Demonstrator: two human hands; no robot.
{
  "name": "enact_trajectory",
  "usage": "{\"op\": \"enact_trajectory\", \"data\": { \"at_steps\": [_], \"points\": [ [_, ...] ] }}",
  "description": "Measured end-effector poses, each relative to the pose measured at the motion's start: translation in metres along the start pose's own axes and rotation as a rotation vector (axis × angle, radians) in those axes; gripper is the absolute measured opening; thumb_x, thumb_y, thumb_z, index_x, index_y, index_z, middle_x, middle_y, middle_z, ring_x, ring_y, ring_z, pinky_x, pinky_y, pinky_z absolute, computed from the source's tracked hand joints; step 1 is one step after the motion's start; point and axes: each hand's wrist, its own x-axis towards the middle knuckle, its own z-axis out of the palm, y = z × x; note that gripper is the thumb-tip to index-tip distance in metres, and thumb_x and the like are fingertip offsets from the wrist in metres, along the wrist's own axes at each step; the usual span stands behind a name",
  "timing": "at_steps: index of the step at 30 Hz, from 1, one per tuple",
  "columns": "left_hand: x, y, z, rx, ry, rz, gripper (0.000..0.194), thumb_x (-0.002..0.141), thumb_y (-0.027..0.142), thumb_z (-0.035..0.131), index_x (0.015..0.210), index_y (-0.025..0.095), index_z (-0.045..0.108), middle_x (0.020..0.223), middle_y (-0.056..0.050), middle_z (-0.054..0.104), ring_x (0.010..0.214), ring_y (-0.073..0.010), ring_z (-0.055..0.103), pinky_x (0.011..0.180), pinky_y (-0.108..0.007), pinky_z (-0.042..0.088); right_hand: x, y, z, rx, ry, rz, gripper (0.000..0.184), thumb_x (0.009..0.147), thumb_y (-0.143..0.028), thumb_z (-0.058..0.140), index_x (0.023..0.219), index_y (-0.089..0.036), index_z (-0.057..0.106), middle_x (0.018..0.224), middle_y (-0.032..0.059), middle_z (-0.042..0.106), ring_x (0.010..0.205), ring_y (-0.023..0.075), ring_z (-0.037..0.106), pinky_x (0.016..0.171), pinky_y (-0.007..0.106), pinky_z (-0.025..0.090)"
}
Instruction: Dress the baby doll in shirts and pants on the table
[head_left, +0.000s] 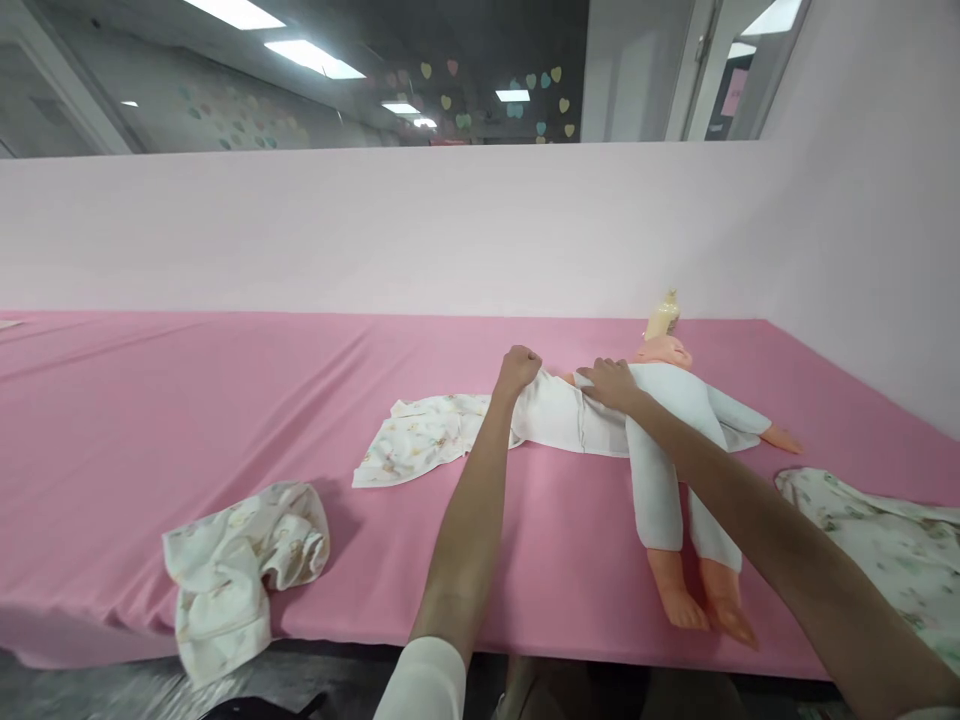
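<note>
A baby doll (pixel 679 400) in a white bodysuit lies on its back on the pink table (pixel 187 400), head toward the far wall, bare feet toward me. My left hand (pixel 516 368) is a closed fist gripping the white sleeve (pixel 551 412) stretched out to the doll's left. My right hand (pixel 611 384) lies on the doll's chest with its fingers pressed on the white fabric near the shoulder. A printed cloth (pixel 420 445) lies spread flat under and left of the sleeve.
A crumpled printed garment (pixel 240 565) hangs at the table's front edge on the left. Another printed cloth (pixel 885 545) lies at the right. A cream baby bottle (pixel 662 317) stands behind the doll's head. Pale pink walls (pixel 450 230) close the back and right.
</note>
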Motion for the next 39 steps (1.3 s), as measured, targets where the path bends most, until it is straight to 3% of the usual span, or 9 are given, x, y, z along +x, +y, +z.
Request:
{"op": "enact_trajectory", "data": {
  "at_steps": [3,6,10,14,19,21,26,33,39],
  "points": [
    [-0.003,0.009,0.005,-0.057,0.057,0.081,0.012,0.077,0.012,0.052,0.076,0.015,0.063,0.088,-0.006,0.065,0.085,-0.0165,0.058,0.078,-0.028,0.045,-0.002,-0.007,0.007,-0.003,-0.017,-0.063,0.037,0.093,-0.032,0.046,0.127,-0.028,0.061,0.115,0.0151,0.06,0.109,0.0308,0.054,0.094,0.045,0.032],
    [-0.008,0.018,0.015,-0.121,0.036,0.151,0.017,0.08,0.014,0.051,0.089,0.015,0.066,0.088,-0.005,0.064,0.082,-0.0138,0.057,0.077,-0.025,0.045,-0.001,-0.01,0.01,0.101,0.01,-0.072,0.039,0.092,-0.029,0.044,0.128,-0.028,0.059,0.114,0.0136,0.061,0.108,0.0288,0.055,0.095,0.044,0.034],
    [-0.022,0.035,0.028,-0.296,-0.241,0.235,0.019,0.083,0.02,0.054,0.098,0.016,0.066,0.074,-0.001,0.058,0.066,-0.0105,0.052,0.065,-0.023,0.044,0.009,-0.007,0.003,0.184,0.041,-0.031,0.041,0.094,-0.031,0.037,0.131,-0.024,0.054,0.119,0.0114,0.061,0.105,0.0242,0.057,0.085,0.035,0.041],
    [-0.035,0.049,0.033,-0.328,-0.446,0.262,0.021,0.081,0.021,0.06,0.101,0.016,0.063,0.079,-0.002,0.059,0.066,-0.0096,0.053,0.065,-0.024,0.046,0.017,0.01,-0.011,0.137,0.04,0.001,0.034,0.094,-0.028,0.04,0.117,-0.019,0.062,0.115,0.0125,0.064,0.106,0.0268,0.058,0.085,0.035,0.041],
    [-0.041,0.046,0.033,-0.13,-0.637,0.005,0.05,0.079,0.026,0.066,0.125,0.017,0.047,0.085,-0.006,0.064,0.067,-0.0149,0.062,0.063,-0.03,0.052,0.012,0.04,-0.022,0.02,0.026,0.043,0.026,0.091,-0.019,0.045,0.104,-0.016,0.067,0.108,0.0138,0.067,0.101,0.0267,0.06,0.084,0.035,0.04],
    [-0.039,0.041,0.034,0.053,-0.614,-0.047,0.053,0.078,0.028,0.067,0.126,0.017,0.046,0.087,-0.008,0.066,0.07,-0.0163,0.063,0.064,-0.029,0.052,0.009,0.05,-0.022,-0.017,0.006,0.081,0.026,0.09,-0.015,0.045,0.101,-0.015,0.068,0.104,0.0146,0.068,0.096,0.0252,0.061,0.08,0.033,0.041],
    [-0.026,0.023,0.034,0.486,-0.312,-0.046,0.039,0.08,0.023,0.056,0.118,0.018,0.05,0.123,-0.015,0.059,0.104,-0.0263,0.06,0.081,-0.035,0.048,0.007,0.059,-0.019,-0.057,-0.012,0.179,0.03,0.088,-0.005,0.042,0.107,-0.013,0.065,0.104,0.0168,0.066,0.095,0.0246,0.063,0.077,0.03,0.042],
    [-0.021,0.005,0.028,0.599,-0.287,-0.048,0.049,0.077,0.024,0.059,0.125,0.019,0.047,0.135,-0.017,0.05,0.118,-0.0301,0.054,0.088,-0.035,0.046,0.004,0.067,-0.017,0.002,0.001,0.283,0.031,0.085,-0.002,0.041,0.108,-0.007,0.061,0.104,0.0212,0.064,0.093,0.0282,0.063,0.073,0.032,0.042],
    [-0.021,0.008,0.033,0.609,-0.232,0.002,0.048,0.082,0.021,0.05,0.129,0.015,0.046,0.135,-0.02,0.048,0.124,-0.0338,0.049,0.093,-0.042,0.043,-0.004,0.069,-0.017,0.08,0.046,0.298,0.032,0.084,-0.003,0.04,0.108,-0.009,0.061,0.109,0.021,0.063,0.098,0.0293,0.061,0.076,0.033,0.043]
  ]
}}
